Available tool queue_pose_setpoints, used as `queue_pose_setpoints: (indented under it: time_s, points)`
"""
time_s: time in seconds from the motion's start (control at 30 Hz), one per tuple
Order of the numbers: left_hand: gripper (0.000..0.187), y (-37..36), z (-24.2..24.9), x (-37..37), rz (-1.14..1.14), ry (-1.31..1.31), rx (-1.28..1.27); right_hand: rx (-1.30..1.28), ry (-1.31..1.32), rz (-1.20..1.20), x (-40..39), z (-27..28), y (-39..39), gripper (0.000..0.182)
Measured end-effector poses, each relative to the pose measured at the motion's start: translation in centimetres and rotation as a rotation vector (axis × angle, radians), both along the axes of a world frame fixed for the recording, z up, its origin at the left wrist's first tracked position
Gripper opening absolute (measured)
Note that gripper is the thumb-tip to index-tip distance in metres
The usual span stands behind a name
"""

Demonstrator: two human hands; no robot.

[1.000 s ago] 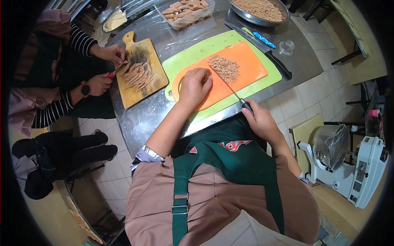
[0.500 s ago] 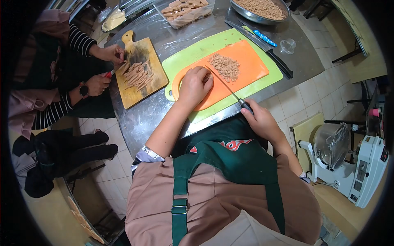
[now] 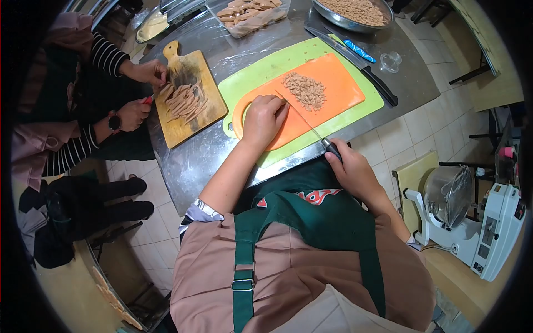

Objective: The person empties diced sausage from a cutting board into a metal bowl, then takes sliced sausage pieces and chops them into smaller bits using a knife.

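My right hand [image 3: 348, 166] is wrapped round the black handle of a kitchen knife [image 3: 331, 147]. Its thin blade slants up and left across an orange cutting board [image 3: 344, 91], right beside the fingertips of my left hand [image 3: 264, 117]. Those fingers are curled down on the board over a light brown food piece, mostly hidden beneath them. Just beyond the blade lies a heap of small diced brown pieces [image 3: 305, 91]. The orange board rests on a larger light green mat [image 3: 258, 75].
A co-worker's hands [image 3: 133, 114] cut brown strips [image 3: 186, 101] on a wooden board [image 3: 210, 69] at left. Behind are a plastic tub [image 3: 252, 26] of brown pieces and a metal bowl [image 3: 386, 11] of diced bits. A large black-handled knife [image 3: 380, 86] lies right of the boards.
The knife has shifted slightly to the left, with its blade against my left fingertips. My left hand has barely moved; the food under it shows less.
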State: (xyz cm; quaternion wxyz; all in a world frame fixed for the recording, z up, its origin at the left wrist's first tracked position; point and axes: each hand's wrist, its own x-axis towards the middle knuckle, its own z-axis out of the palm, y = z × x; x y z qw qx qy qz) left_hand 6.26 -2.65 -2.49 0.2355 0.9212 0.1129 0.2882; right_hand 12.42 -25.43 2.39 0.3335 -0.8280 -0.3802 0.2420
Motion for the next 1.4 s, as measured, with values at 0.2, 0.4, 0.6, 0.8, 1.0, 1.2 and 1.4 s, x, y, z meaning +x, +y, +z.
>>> queue_pose_setpoints:
  time_s: [0.2, 0.4, 0.6, 0.8, 1.0, 1.2, 1.4]
  points:
    - [0.010, -0.3, -0.4, 0.1, 0.017, -0.008, 0.022, -0.115, -0.117, 0.031, -0.6, 0.3, 0.1, 0.027]
    - [0.009, -0.4, -0.7, 0.1, 0.034, 0.002, 0.024, -0.199, -0.129, 0.053, -0.2, -1.0, 1.9, 0.023]
    - [0.009, -0.5, -0.5, 0.1, 0.029, -0.018, 0.012, -0.177, -0.208, 0.052, -0.2, -1.4, 0.4, 0.023]
    - [0.008, -0.7, -0.6, 0.0, 0.037, -0.017, -0.009, -0.195, -0.276, 0.024, -0.5, -0.8, -0.9, 0.023]
    - [0.008, -0.8, -0.6, 0.1, 0.046, -0.016, 0.046, -0.178, -0.262, 0.046, -1.0, -0.2, -0.6, 0.023]
    - [0.007, -0.8, -0.6, 0.2, 0.060, -0.019, 0.024, -0.186, -0.222, 0.059, -0.1, -2.2, 1.6, 0.023]
    - [0.007, -0.6, -1.0, 0.2, 0.081, -0.013, 0.005, -0.218, -0.255, 0.061, -0.1, -1.1, -0.9, 0.023]
